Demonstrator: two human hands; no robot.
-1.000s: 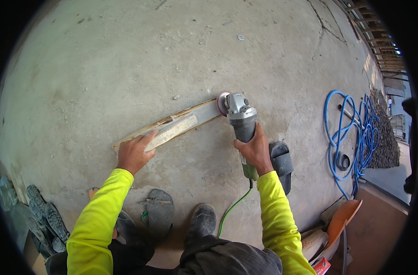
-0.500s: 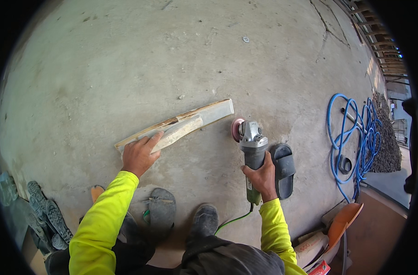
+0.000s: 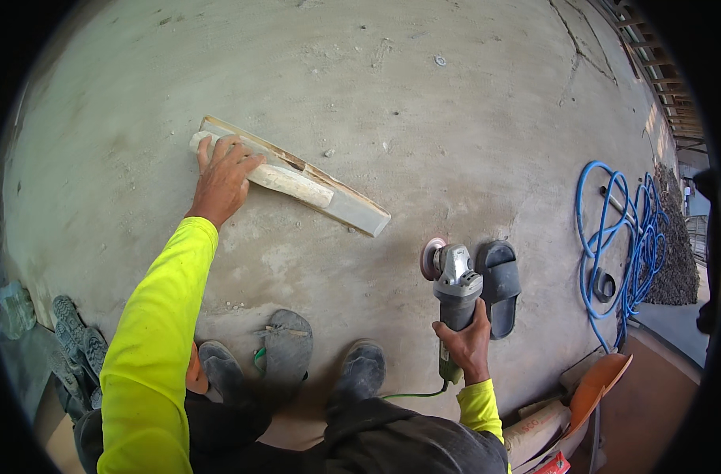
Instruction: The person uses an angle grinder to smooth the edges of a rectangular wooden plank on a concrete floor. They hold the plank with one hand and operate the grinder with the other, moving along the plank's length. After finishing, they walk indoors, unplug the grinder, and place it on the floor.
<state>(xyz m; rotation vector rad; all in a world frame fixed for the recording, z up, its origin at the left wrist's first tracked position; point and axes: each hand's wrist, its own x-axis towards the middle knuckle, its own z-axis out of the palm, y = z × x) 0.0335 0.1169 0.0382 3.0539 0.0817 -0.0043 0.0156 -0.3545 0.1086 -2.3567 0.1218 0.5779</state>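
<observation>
My left hand (image 3: 218,182) grips the pale wooden handle of a long float (image 3: 352,207), a flat board with a light strip and worn edges, lying diagonally on the concrete floor at upper middle. My right hand (image 3: 467,340) is closed around the body of a grey and green angle grinder (image 3: 455,284) with a reddish disc facing left. The grinder is lower right of the float, apart from it, with its green cord trailing down and left. A dark slide sandal (image 3: 499,276) lies just right of the grinder.
A tangled blue hose (image 3: 593,237) and a black ring (image 3: 604,286) lie right. Orange plastic (image 3: 593,395) and bags are at lower right. A grey flip-flop (image 3: 288,347) is between my boots. Dark patterned footwear (image 3: 80,347) lies at far left; a cracked patch (image 3: 578,51) runs at the back.
My left hand has moved up-left, swinging the float so its right end now points down-right. My right hand has pulled the grinder away from the float, down and to the right.
</observation>
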